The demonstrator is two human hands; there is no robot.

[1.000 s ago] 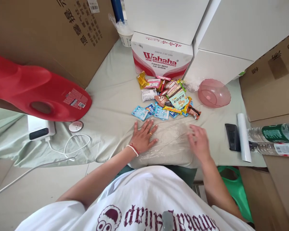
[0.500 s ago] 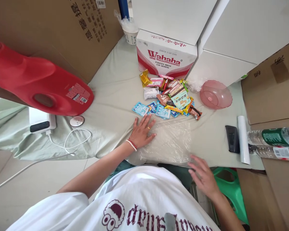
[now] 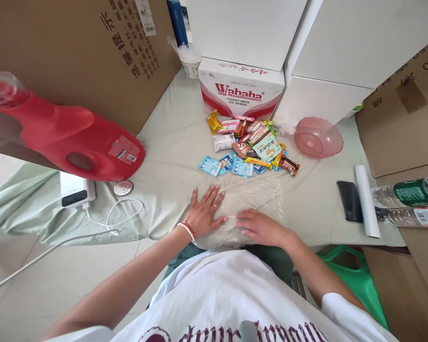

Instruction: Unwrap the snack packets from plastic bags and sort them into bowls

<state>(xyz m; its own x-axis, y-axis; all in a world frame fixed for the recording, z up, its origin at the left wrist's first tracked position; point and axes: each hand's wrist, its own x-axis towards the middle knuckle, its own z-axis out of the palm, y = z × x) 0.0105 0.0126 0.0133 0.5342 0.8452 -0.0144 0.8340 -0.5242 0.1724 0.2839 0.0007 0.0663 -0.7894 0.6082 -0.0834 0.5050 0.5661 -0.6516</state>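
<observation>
One clear plastic bag [image 3: 262,194] lies wrinkled on the surface [image 3: 164,190], at 6 o'clock from the snack pile [image 3: 264,147] and near the front edge. Risk, as judged: plastic this thin could bunch if the right hand [image 3: 258,227] drags while the left hand [image 3: 204,212] presses; so close to the edge, it could also slip off toward 6 o'clock. Left, at the bag's 9 o'clock: fingers spread, laid flat. Right, at 4 o'clock: fingers close together, touching the bag; pinching or not, cannot tell.
</observation>
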